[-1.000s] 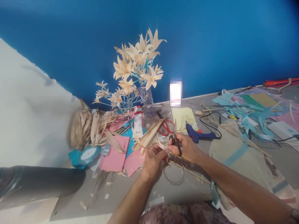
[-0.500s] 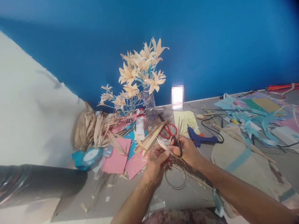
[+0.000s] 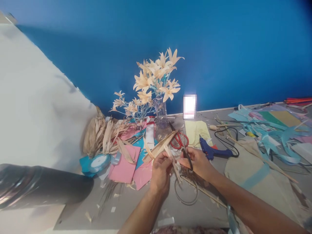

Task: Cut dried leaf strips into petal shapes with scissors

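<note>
My left hand (image 3: 162, 167) pinches a pale dried husk strip (image 3: 175, 171), which runs down past the fingertips. My right hand (image 3: 193, 161) has its fingers around black-handled scissors (image 3: 187, 159), whose blades point up and away. Both hands are close together over the table. Under them lies a thin ring (image 3: 186, 204). Just beyond are more husk pieces (image 3: 162, 145) and red-handled scissors (image 3: 179, 140). A blue glue gun (image 3: 214, 152) lies right of my right hand.
A clear vase (image 3: 161, 113) with cream flowers (image 3: 158, 73) stands by the blue wall. Pink paper (image 3: 125, 164), a ribbon roll (image 3: 99, 161) and a husk bundle (image 3: 94, 136) lie left. Blue ribbons (image 3: 280, 143) and a cloth (image 3: 246, 165) lie right. A dark cylinder (image 3: 46, 185) sits front left.
The view has shifted, so the scene sits further right and slightly lower. The husk strip now hangs down between the hands, and the scissors have drawn a little away from my left fingers.
</note>
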The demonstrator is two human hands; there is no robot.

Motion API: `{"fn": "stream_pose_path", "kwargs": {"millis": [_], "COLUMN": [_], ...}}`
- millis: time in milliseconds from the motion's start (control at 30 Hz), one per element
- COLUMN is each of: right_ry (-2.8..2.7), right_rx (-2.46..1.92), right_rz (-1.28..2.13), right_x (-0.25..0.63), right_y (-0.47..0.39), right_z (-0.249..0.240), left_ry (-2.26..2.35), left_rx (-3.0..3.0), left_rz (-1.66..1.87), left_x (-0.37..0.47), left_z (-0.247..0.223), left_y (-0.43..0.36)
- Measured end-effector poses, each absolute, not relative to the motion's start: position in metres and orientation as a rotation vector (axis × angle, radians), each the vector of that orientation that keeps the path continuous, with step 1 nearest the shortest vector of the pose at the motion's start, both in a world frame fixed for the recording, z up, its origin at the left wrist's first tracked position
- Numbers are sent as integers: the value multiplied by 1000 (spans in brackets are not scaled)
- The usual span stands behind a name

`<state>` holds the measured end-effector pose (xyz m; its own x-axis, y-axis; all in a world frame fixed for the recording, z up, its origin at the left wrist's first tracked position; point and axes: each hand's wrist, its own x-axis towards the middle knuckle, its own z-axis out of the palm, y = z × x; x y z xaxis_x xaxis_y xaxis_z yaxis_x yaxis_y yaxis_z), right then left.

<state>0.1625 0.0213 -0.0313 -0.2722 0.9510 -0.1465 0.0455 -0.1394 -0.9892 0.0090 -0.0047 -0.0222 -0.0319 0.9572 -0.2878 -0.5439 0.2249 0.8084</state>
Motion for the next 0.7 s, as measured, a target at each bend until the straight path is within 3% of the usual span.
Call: {"fn": "stream_pose_path", "kwargs": {"millis": [333, 700], "right_ry": [-1736, -1733], "right_rx": [-1025, -1063], "right_rz": [1772, 1877], "right_x": [164, 157], "right_y": [18, 10], "right_z": [-26, -24], "left_ry": [952, 977], "left_rx": [486, 642], "left_rz": [1387, 1432], "left_x": [0, -2], "left_z": [-21, -29], "left_y": [-3, -3]}}
